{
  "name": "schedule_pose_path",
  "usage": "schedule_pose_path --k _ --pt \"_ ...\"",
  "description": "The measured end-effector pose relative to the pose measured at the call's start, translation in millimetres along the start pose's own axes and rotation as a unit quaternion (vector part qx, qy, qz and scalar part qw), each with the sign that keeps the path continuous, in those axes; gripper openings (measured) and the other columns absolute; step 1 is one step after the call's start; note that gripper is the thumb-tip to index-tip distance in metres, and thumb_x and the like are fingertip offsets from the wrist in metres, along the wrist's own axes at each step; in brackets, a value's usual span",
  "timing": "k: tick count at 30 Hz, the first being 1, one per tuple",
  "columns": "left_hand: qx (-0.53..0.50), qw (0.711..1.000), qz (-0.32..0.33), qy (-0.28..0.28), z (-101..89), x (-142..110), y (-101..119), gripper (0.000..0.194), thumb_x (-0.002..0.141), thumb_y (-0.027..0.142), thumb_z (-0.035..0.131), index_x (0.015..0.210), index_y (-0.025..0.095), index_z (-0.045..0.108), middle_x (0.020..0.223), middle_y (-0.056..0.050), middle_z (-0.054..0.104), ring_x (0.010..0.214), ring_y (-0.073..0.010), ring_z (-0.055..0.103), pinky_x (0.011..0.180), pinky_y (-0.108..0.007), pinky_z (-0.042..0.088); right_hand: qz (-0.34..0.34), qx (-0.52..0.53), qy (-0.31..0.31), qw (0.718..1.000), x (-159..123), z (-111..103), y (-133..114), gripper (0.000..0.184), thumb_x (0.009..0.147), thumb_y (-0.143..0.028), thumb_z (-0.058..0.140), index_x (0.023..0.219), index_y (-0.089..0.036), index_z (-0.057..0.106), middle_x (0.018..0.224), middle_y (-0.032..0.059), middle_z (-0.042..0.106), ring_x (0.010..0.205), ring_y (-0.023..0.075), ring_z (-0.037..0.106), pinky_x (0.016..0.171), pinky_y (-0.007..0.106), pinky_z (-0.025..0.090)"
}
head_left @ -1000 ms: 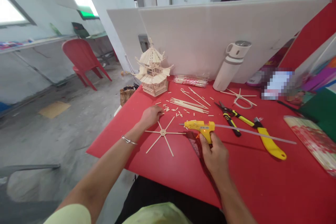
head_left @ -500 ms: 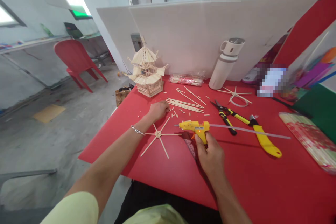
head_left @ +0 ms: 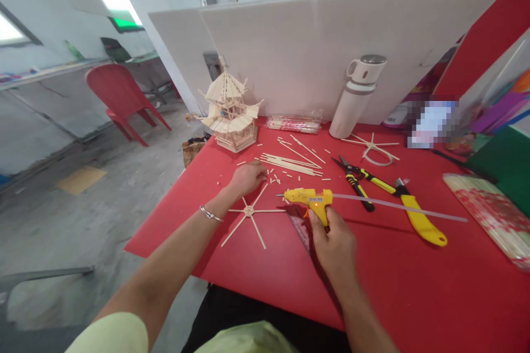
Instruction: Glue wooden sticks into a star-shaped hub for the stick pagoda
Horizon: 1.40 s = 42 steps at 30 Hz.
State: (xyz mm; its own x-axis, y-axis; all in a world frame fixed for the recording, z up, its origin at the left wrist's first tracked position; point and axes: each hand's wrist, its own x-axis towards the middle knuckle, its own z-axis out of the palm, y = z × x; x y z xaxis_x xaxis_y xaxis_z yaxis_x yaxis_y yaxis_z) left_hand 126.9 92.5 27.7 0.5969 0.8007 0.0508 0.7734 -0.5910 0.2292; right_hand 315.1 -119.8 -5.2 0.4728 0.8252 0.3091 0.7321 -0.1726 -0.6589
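My right hand (head_left: 337, 237) grips a yellow hot glue gun (head_left: 308, 198) by its handle, nozzle to the left, a small light glowing on it. From its back runs a long translucent glue stick (head_left: 397, 208). My left hand (head_left: 248, 177) is over the table beside short cut stick pieces (head_left: 273, 179), fingers curled together; whatever they may hold is hidden. Below it lies a six-armed star of wooden sticks (head_left: 248, 211), one arm partly behind my left forearm. Longer loose sticks (head_left: 292, 163) lie just beyond my left hand.
A pagoda-like stick model (head_left: 232, 110) stands at the back left. Packaged sticks (head_left: 293, 123), a white flask (head_left: 356, 96) and another stick star (head_left: 371, 145) line the back. Yellow-black pliers (head_left: 356, 182) and a yellow-handled cutter (head_left: 418, 215) lie right, near a stick pack (head_left: 488, 215).
My left hand has drawn slightly back from the long sticks, towards the short pieces and the star. The glue gun stays in my right hand, nearly still.
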Motion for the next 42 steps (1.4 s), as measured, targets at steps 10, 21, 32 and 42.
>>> schedule_pose_path --k 10,21,32,42 --pt "0.046 0.998 0.005 -0.052 5.0 15 28 0.016 0.085 0.018 0.059 0.086 0.019 0.075 0.1 -0.008 0.071 0.093 -0.0208 0.066 0.071 -0.026 0.048 0.017 -0.011 -0.005 1.0 -1 0 0 0.061 0.098 -0.067 0.032 0.106 -0.016 0.066 0.096 0.0146 0.073 0.077 0.0236 0.065 0.064 0.029 0.038" --pt "-0.004 1.0 0.007 -0.024 -30.9 -65 30 0.019 0.087 0.016 0.052 0.085 0.02 0.07 0.115 -0.005 0.065 0.086 -0.0159 0.065 0.071 -0.026 0.047 0.001 0.009 -0.006 1.0 -1 -6 -1 0.058 0.098 -0.065 0.035 0.103 -0.016 0.066 0.093 0.0132 0.072 0.078 0.0236 0.065 0.066 0.03 0.039" --pt "0.094 0.995 -0.025 -0.004 -2.0 -141 28 0.031 0.102 0.028 0.04 0.092 0.02 0.068 0.12 -0.009 0.061 0.076 -0.0152 0.059 0.053 -0.026 0.033 -0.024 -0.015 -0.029 0.999 -6 -1 -1 0.068 0.097 -0.069 0.032 0.113 -0.013 0.067 0.099 0.0153 0.073 0.085 0.0257 0.066 0.07 0.031 0.042" --pt "0.129 0.991 -0.007 0.047 17.0 -157 23 0.034 0.105 0.029 0.036 0.12 0.027 0.066 0.14 -0.009 0.057 0.109 -0.0226 0.063 0.062 -0.028 0.049 -0.035 -0.01 -0.017 0.999 -7 1 3 0.07 0.097 -0.07 0.032 0.116 -0.012 0.067 0.101 0.017 0.073 0.088 0.0267 0.067 0.072 0.033 0.045"
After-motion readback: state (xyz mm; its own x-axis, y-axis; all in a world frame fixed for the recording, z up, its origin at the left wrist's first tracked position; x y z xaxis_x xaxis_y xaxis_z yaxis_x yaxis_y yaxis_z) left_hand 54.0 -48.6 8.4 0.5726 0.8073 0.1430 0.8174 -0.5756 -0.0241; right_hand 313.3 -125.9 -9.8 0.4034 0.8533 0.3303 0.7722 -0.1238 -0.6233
